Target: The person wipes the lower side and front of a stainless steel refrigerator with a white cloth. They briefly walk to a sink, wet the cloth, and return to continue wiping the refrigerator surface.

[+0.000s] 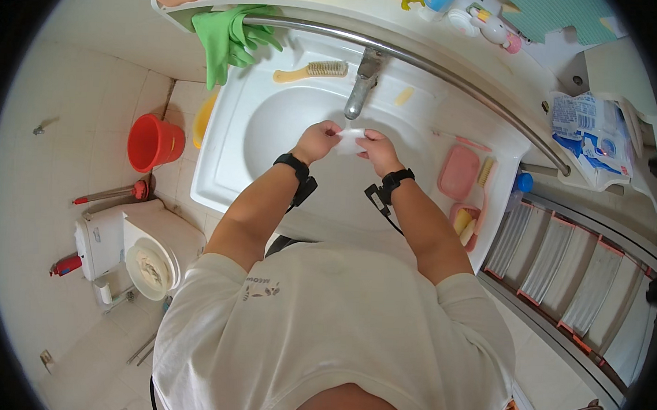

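Note:
Both hands hold a small white piece of cloth or tissue [350,141] just below the spout of a metal faucet [361,88], over the white washbasin [277,123]. My left hand [317,141] pinches its left edge between thumb and fingers. On the opposite edge, my right hand [380,150] has a similar pinch. A little water seems to run from the spout onto it. A wooden-handled brush [312,71] lies on the basin's back ledge, left of the faucet, and a yellowish sliver, perhaps soap, [404,96] lies to its right.
Green rubber gloves [226,38] hang over a metal rail [423,56] behind the basin. On the right ledge are a pink soap box [458,172], a pink-handled brush [484,181] and a pink dish [472,241] with soap. A red bucket [154,142] stands left, and a folded ladder [554,264] right.

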### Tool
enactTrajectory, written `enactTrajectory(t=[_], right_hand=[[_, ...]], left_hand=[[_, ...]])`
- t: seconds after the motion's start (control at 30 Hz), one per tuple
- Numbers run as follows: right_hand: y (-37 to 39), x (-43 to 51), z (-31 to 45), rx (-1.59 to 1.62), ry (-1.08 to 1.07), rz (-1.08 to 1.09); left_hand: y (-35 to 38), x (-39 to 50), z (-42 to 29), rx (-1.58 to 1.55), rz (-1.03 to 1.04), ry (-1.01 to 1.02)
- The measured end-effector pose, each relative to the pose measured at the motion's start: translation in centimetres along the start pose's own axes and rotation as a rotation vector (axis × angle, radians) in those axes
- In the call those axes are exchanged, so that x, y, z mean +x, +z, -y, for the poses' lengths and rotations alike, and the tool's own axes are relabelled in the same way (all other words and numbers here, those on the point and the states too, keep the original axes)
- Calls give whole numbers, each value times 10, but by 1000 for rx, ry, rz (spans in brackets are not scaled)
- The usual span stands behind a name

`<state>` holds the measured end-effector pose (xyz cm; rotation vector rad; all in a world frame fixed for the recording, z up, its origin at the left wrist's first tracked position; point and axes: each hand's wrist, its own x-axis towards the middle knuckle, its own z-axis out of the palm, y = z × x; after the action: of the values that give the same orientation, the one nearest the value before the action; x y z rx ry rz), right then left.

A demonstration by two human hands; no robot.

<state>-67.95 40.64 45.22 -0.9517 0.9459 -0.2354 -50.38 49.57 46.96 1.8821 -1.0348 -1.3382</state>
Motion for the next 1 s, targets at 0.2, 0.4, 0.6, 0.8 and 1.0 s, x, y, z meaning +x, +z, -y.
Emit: enactTrajectory(t=[0.2, 0.4, 0.6, 0.8, 1.0], right_hand=[[19, 17, 0, -58, -122, 186], [26, 12, 1, 91, -144, 177], [-2, 0, 13, -220, -278, -34], [8, -36, 80, -666, -861, -404], [47, -60, 133, -915, -1281, -497]], left_hand=[[-13, -16, 1, -490, -111, -244], [-1, -15, -16, -316, 79, -50], [17, 6, -13, -227, 133, -43], [10, 4, -13, 131, -106, 235], [-4, -19, -33, 488, -122, 117]])
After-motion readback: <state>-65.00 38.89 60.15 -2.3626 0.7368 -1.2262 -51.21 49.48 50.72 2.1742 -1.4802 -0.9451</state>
